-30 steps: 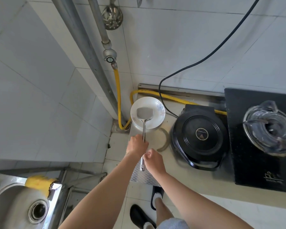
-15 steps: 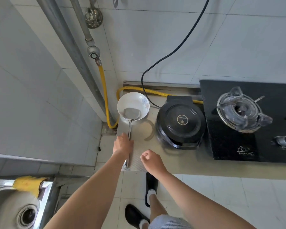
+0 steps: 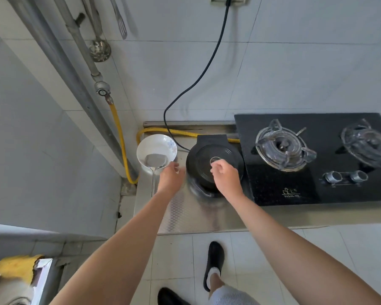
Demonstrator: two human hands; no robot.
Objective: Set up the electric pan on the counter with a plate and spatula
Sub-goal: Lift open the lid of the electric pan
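Observation:
The black round electric pan [image 3: 204, 160] sits shut on the steel counter [image 3: 185, 213], its black cord [image 3: 198, 80] running up the wall. Left of it stands a white plate [image 3: 163, 139] with a small flower print. A metal spatula [image 3: 155, 161] rests with its blade in the plate and its handle lying on the counter toward me. My left hand [image 3: 171, 178] hovers between the spatula handle and the pan, blurred, holding nothing. Over the pan's lid hangs my right hand [image 3: 226, 176], fingers loosely curled and empty.
A black two-burner gas hob [image 3: 295, 191] adjoins the pan on the right. A yellow gas hose [image 3: 119, 128] runs down the wall behind the plate. A ladle [image 3: 100, 49] hangs on the wall. A sink with a yellow cloth [image 3: 18, 267] is at lower left.
My left hand has let go of the spatula handle and moved right. My right hand has risen from the counter edge to above the pan lid. The view has pulled back.

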